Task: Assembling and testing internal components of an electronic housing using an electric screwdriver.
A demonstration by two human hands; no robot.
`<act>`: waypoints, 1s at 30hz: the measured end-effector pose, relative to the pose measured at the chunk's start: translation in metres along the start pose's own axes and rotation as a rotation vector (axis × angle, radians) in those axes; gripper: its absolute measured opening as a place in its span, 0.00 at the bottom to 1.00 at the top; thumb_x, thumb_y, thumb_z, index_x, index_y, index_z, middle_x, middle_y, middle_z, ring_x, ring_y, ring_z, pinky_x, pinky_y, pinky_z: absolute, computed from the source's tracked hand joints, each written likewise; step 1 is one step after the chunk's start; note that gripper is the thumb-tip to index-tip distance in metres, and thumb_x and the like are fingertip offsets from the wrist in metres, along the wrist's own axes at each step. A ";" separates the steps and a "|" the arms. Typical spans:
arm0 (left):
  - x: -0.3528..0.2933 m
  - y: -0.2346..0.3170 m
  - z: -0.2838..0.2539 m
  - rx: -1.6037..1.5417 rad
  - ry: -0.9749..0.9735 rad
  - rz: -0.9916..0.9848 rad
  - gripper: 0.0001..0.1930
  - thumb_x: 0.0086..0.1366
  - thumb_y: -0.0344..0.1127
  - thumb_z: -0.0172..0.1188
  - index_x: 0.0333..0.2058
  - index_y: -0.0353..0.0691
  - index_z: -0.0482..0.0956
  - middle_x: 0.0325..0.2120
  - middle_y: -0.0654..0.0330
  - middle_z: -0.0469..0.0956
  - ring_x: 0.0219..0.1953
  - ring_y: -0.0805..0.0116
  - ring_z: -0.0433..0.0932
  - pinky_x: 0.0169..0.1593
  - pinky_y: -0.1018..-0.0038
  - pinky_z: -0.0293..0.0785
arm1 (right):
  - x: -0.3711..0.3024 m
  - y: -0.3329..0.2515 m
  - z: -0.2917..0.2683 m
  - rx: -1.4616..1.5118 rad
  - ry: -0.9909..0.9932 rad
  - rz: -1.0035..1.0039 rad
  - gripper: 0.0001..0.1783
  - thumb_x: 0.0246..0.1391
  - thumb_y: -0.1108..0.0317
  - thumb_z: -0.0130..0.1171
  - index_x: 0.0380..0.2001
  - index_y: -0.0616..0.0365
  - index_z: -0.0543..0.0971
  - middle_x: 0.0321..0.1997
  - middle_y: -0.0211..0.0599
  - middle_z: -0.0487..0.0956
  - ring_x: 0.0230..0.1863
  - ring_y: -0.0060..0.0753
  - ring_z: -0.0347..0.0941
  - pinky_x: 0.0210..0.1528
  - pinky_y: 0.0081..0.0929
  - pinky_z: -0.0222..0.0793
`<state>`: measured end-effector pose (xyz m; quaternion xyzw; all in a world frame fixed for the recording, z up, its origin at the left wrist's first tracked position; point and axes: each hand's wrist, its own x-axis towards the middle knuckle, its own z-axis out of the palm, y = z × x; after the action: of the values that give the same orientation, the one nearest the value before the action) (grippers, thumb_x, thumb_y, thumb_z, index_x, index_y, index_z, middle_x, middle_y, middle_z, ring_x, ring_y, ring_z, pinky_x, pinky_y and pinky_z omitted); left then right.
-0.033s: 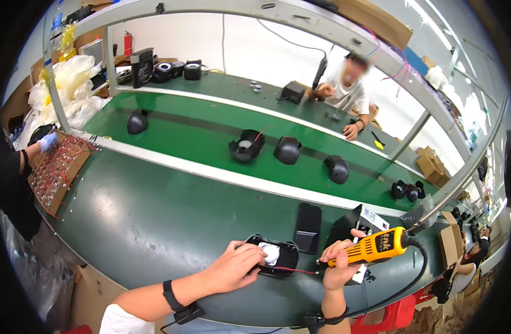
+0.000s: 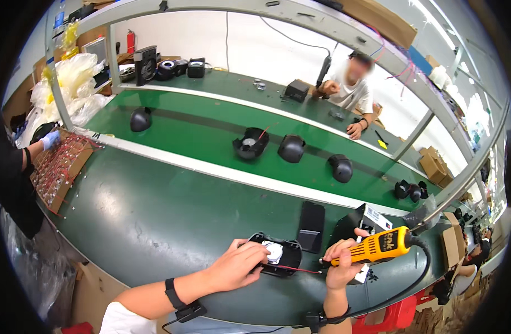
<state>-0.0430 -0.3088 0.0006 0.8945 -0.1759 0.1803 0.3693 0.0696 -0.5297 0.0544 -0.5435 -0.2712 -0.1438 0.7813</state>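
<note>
My left hand [image 2: 240, 266] is closed on the left end of a black plastic housing [image 2: 292, 257] lying open side up on the bench. Its fingertips rest by a round white part [image 2: 274, 253] set inside. A thin red wire [image 2: 300, 270] runs from the housing toward the right. My right hand [image 2: 342, 266] is wrapped round a yellow electric screwdriver [image 2: 373, 249], tilted with its black front end toward the housing and a thick black cable trailing behind. The tip of the bit is too small to make out.
A flat black part [image 2: 311, 227] lies beyond the housing, beside a black box with a white side [image 2: 376, 216]. Black rounded shells [image 2: 291, 148] sit on the green conveyor [image 2: 188, 136]. A co-worker [image 2: 353, 83] sits across; another gloved hand [image 2: 50, 139] reaches over a wire-filled carton [image 2: 63, 167].
</note>
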 end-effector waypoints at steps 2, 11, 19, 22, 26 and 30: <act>0.005 -0.004 0.001 -0.005 0.023 0.031 0.13 0.53 0.28 0.65 0.37 0.43 0.74 0.50 0.58 0.76 0.57 0.59 0.72 0.60 0.57 0.62 | 0.000 0.002 0.001 -0.021 0.012 -0.006 0.33 0.57 0.63 0.61 0.57 0.65 0.56 0.20 0.33 0.69 0.18 0.24 0.66 0.22 0.21 0.68; 0.003 -0.001 0.003 0.068 -0.043 0.084 0.13 0.54 0.33 0.69 0.35 0.44 0.73 0.56 0.62 0.75 0.57 0.61 0.72 0.56 0.56 0.64 | 0.010 -0.030 0.002 0.099 0.064 -0.140 0.34 0.63 0.57 0.57 0.61 0.64 0.53 0.18 0.32 0.66 0.16 0.24 0.64 0.17 0.22 0.66; 0.007 0.005 0.002 0.158 -0.055 0.075 0.13 0.52 0.33 0.71 0.32 0.45 0.74 0.55 0.65 0.77 0.54 0.61 0.74 0.54 0.54 0.63 | 0.009 -0.044 0.038 0.283 -0.172 0.041 0.38 0.62 0.55 0.62 0.62 0.61 0.54 0.22 0.35 0.71 0.19 0.30 0.67 0.22 0.29 0.68; 0.006 0.008 0.003 0.167 -0.092 0.074 0.10 0.56 0.33 0.68 0.34 0.44 0.75 0.55 0.65 0.76 0.52 0.60 0.73 0.55 0.53 0.63 | -0.003 -0.033 0.036 0.323 -0.202 0.106 0.37 0.62 0.59 0.62 0.64 0.60 0.53 0.24 0.35 0.74 0.22 0.31 0.70 0.27 0.31 0.71; 0.005 0.011 0.006 0.179 -0.116 0.078 0.10 0.53 0.32 0.68 0.32 0.45 0.74 0.55 0.66 0.75 0.54 0.60 0.72 0.55 0.50 0.62 | -0.013 -0.017 0.023 0.365 -0.245 0.085 0.41 0.59 0.67 0.66 0.67 0.58 0.53 0.32 0.41 0.78 0.28 0.34 0.74 0.35 0.36 0.72; 0.002 0.011 0.009 0.152 -0.131 0.076 0.12 0.50 0.31 0.68 0.30 0.45 0.73 0.55 0.66 0.75 0.55 0.60 0.72 0.55 0.49 0.61 | -0.016 -0.009 0.021 0.380 -0.193 0.104 0.43 0.58 0.68 0.66 0.68 0.57 0.52 0.33 0.42 0.79 0.29 0.34 0.73 0.36 0.37 0.72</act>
<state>-0.0444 -0.3231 0.0024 0.9226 -0.2191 0.1482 0.2808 0.0461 -0.5149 0.0572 -0.4108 -0.3384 0.0032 0.8466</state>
